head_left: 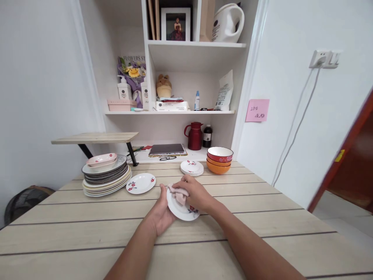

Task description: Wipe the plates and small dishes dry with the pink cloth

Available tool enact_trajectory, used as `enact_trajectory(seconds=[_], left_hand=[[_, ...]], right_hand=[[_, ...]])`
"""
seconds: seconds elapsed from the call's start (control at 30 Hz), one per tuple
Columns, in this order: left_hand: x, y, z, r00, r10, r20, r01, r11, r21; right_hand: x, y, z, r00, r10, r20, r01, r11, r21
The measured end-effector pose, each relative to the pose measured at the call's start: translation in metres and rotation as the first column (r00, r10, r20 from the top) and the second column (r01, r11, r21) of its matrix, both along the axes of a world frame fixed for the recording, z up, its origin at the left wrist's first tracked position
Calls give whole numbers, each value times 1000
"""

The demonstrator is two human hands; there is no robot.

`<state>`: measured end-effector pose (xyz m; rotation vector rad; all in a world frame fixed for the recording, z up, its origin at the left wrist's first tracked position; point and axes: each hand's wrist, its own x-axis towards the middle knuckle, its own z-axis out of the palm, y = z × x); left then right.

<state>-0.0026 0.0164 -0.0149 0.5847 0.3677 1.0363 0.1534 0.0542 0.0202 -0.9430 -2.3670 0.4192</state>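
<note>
Low over the middle of the table, my left hand (162, 216) grips the left edge of a small white plate (182, 212) with red flowers, thumb up along the rim. My right hand (196, 192) is closed on a pale pink cloth (178, 194) and presses it to the plate's face. Part of the plate is hidden under the cloth and fingers. Left of my hands lies a single flowered plate (142, 183). Beyond them is a short stack of small flowered plates (191, 167).
At the left stands a tall stack of plates (106, 181) topped by a pink dish, beside a raised wooden shelf (96, 137). Stacked bowls (219, 161) stand at the back right. Behind are a laptop (166, 149), glasses (168, 158), a red jug (195, 137) and a dark bottle (207, 137).
</note>
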Motion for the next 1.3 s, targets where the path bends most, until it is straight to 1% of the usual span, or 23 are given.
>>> enact_trajectory(seconds=[0.1,0.17,0.23,0.27,0.3,0.33,0.4,0.47,0.53,0.57,0.67,0.7,0.77,0.8,0.9,1.0,1.1,1.17,1.2,1.23,1.3], left_hand=[[-1,2,-3,1000,14,8,-14,1000,-25],[-1,3,-6,1000,16,-18,-17,998,-55],[-2,4,-7,999,11,-39,-14,998,-64],[-2,4,-7,999,9,-42,-11,998,-61],[-2,4,-7,999,8,-40,-10,998,-55],[-1,4,-7,999,10,-37,-12,999,-49],[-1,3,-7,999,29,-35,-30,999,-43],[-1,3,-6,998,49,-42,-51,998,-45],[-1,2,-5,996,60,-59,-63,997,-51],[-1,2,-5,996,59,-67,-62,997,-52],[-1,1,-3,997,32,-67,-34,999,-34],[-1,0,-3,998,19,-59,-20,999,-25],[-1,0,-2,999,3,-42,-4,1000,-11],[0,0,-2,999,5,-33,-5,1000,-8],[0,1,-2,1000,21,3,-21,1000,-18],[0,3,-4,999,27,29,-26,999,-46],[0,3,-4,1000,21,17,-20,998,-51],[0,3,-4,1000,10,-7,-11,999,-47],[0,2,-3,1000,9,-20,-10,999,-46],[0,2,-3,999,14,-34,-16,999,-46],[0,1,-3,998,38,-57,-40,998,-49]], right_hand=[[1,-12,11,978,203,38,-200,976,-86],[8,-16,18,943,326,73,-307,932,-195],[21,-15,23,903,416,111,-363,874,-325],[29,-13,25,890,437,131,-364,854,-370],[37,-11,26,889,434,149,-349,850,-394],[45,-7,27,900,405,160,-315,859,-404],[57,1,25,944,265,198,-171,903,-395],[62,9,20,974,90,208,-16,943,-332],[57,15,13,984,-59,171,96,971,-219],[51,17,9,981,-129,142,151,976,-157],[26,18,-1,962,-269,52,271,962,-39],[18,17,-4,955,-295,29,295,955,-12],[3,13,-6,959,-283,-9,283,959,29],[-2,10,-6,971,-238,-23,239,970,47],[-8,1,-2,1000,-14,-25,15,999,42],[-1,-8,7,985,169,30,-166,983,-78],[20,-11,16,952,297,78,-272,933,-234],[36,-6,19,942,317,110,-269,909,-318],[43,-3,19,950,281,137,-218,910,-353],[49,2,18,962,215,170,-141,919,-368],[55,11,14,980,35,194,27,951,-308]])
